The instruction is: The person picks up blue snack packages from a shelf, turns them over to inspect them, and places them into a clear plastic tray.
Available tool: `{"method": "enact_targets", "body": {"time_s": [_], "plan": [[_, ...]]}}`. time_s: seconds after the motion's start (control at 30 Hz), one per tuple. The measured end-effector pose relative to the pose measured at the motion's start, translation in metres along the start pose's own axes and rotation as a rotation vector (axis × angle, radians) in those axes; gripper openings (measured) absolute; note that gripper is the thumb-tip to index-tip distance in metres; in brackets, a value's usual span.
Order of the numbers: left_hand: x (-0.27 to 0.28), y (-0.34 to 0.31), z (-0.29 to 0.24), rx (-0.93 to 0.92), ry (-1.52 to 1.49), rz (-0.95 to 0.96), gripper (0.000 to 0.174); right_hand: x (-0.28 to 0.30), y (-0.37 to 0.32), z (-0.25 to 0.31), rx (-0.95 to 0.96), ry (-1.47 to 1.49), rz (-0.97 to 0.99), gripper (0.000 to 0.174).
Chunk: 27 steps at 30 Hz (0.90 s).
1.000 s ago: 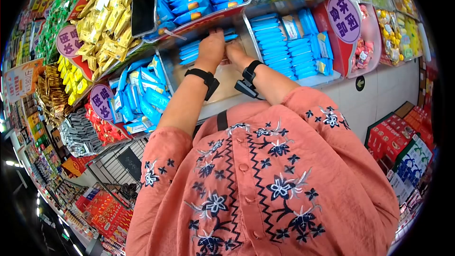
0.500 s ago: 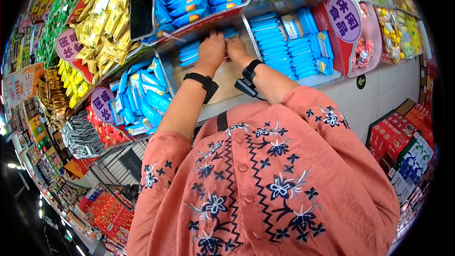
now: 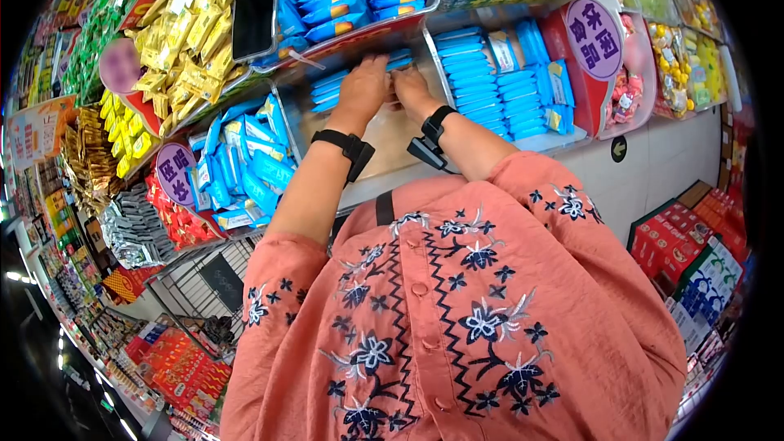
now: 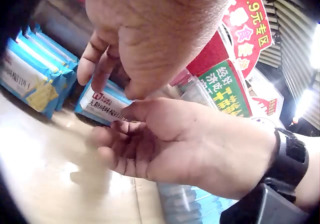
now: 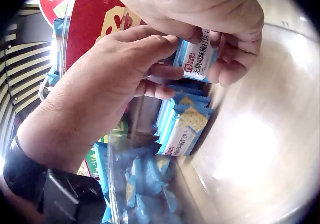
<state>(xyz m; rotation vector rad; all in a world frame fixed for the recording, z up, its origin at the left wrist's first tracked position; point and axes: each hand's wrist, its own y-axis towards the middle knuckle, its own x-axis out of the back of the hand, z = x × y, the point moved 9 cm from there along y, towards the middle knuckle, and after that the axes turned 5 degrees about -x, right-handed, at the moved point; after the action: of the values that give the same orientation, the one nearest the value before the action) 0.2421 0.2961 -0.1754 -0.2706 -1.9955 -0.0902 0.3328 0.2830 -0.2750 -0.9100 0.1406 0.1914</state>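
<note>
In the head view, the left hand (image 3: 364, 94) and right hand (image 3: 413, 91) are close together over the back of a bin, beside a row of blue packets (image 3: 327, 91). A single blue-and-white packet (image 4: 101, 105) stands between the two hands in the left wrist view, its lower edge near the bin floor. The left hand (image 4: 155, 29) has its fingers and thumb curled about it. In the right wrist view, the right hand (image 5: 200, 11) grips the same packet (image 5: 196, 59) between thumb and fingers; the left hand's fingertips (image 5: 170, 43) touch its side.
Clear dividers separate this bin from blue packets at left (image 3: 245, 159) and right (image 3: 514, 90). A phone (image 3: 256, 10) lies on the upper packets. Yellow packets (image 3: 192, 33) fill a bin at upper left. A wire cart (image 3: 204, 286) stands at lower left.
The head view has shifted slightly. Both hands remain at the same spot in the bin, with only small changes in how the fingers lie.
</note>
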Motion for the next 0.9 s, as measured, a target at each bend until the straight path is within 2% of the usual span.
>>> {"method": "enact_targets", "body": {"time_s": [0.1, 0.3, 0.5, 0.7, 0.87, 0.9], "plan": [[0.010, -0.004, -0.001, 0.027, -0.013, -0.026, 0.040, 0.001, -0.002, 0.003, 0.020, -0.027, -0.026, 0.033], [0.044, -0.018, -0.006, 0.125, -0.128, -0.042, 0.043, 0.007, -0.004, 0.007, 0.034, -0.073, -0.092, 0.025], [0.088, -0.052, -0.017, 0.151, -0.221, -0.160, 0.044, 0.009, -0.002, -0.003, -0.078, -0.153, -0.035, 0.021], [0.132, -0.119, -0.008, 0.244, -0.280, -0.303, 0.042, 0.018, 0.016, -0.019, -0.160, -0.159, 0.062, 0.019], [0.160, -0.201, 0.026, 0.475, -0.386, -0.428, 0.041, 0.012, 0.013, -0.012, -0.174, -0.165, 0.083, 0.020], [0.159, -0.218, 0.034, 0.516, -0.389, -0.456, 0.041, 0.010, 0.011, -0.006, -0.123, -0.141, 0.093, 0.019]]}}
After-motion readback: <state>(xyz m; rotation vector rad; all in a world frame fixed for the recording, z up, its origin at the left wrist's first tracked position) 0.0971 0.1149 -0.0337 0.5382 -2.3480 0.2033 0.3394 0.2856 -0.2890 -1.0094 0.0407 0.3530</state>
